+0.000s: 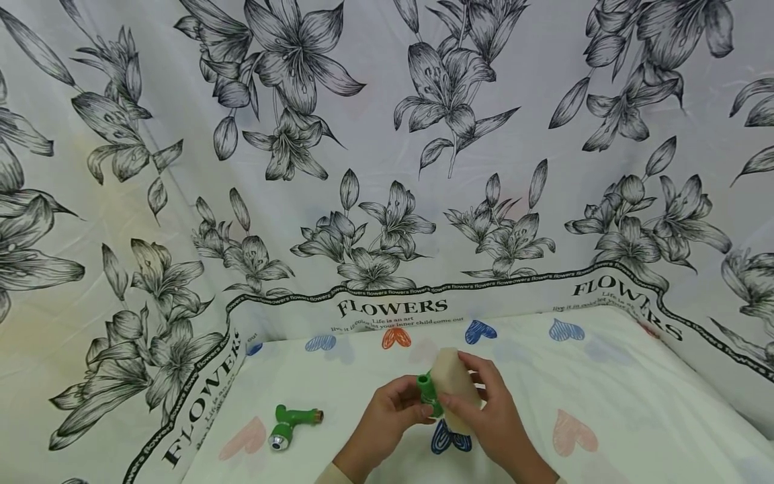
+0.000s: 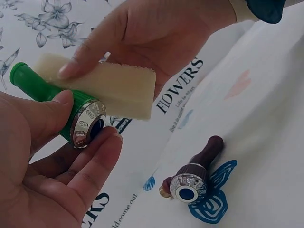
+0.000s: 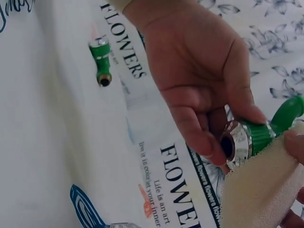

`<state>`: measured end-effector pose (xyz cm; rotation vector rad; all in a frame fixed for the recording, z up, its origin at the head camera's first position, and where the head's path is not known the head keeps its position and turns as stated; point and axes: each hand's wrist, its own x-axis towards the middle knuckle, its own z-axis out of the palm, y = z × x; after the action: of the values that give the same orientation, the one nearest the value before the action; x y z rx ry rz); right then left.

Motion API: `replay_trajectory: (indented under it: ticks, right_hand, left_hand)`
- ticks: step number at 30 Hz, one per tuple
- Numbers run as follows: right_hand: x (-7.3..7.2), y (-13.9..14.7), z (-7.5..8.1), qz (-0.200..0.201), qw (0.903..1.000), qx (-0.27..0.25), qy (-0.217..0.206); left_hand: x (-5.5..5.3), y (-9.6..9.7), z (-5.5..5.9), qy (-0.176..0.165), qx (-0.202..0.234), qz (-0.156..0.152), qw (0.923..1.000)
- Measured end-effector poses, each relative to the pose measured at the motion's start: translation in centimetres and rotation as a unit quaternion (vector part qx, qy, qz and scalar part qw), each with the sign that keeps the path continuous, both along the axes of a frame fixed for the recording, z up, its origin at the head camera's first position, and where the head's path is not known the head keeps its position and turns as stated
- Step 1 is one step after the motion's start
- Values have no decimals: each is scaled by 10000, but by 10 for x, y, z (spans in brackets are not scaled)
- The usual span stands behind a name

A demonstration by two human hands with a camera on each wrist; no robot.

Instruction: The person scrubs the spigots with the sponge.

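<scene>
Green fitting (image 1: 425, 384) is held at bottom centre of the head frame, long axis near upright, tipped slightly; round open end pointed up. In the left wrist view the axis is seen running from upper left (narrow tube end) to lower right (collar end). Body is bright green, ribbed near the wide end; collar is silver with embossed marks and a dark bore. Fitting is pinched between thumb and curled fingers of the left hand (image 1: 393, 403), gap only as wide as the part. Cream sponge (image 1: 455, 383) is gripped by the right hand (image 1: 492, 403), thumb on near face, and is set against the fitting's side. Second green fitting (image 1: 287, 423) is seen at lower left on the heart-print cloth (image 1: 357, 376), coppery end pointed right, chrome end down.
</scene>
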<state>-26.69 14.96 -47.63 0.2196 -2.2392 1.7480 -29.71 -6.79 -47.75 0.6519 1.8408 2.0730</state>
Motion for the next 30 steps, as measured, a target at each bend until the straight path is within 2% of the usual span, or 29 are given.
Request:
replay_trajectory:
  ticks: [7, 11, 19, 27, 30]
  right_hand:
    - [-8, 7, -1, -250, 9996, 107, -75]
    - [-9, 7, 0, -112, 9996, -35, -272]
    - [-3, -6, 4, 362, 9971, -377, -545]
    - [5, -12, 10, 836, 9942, -547, -402]
    - [6, -13, 10, 851, 9945, -512, -344]
  left_hand:
    - [-2, -1, -1, 129, -44, -164, 9998]
    - [-4, 0, -1, 120, -84, -153, 9998]
    - [-5, 0, 1, -197, -35, 227, 9995]
    - [-9, 0, -2, -233, -131, 553, 9981]
    - [-9, -1, -3, -244, -139, 601, 9978]
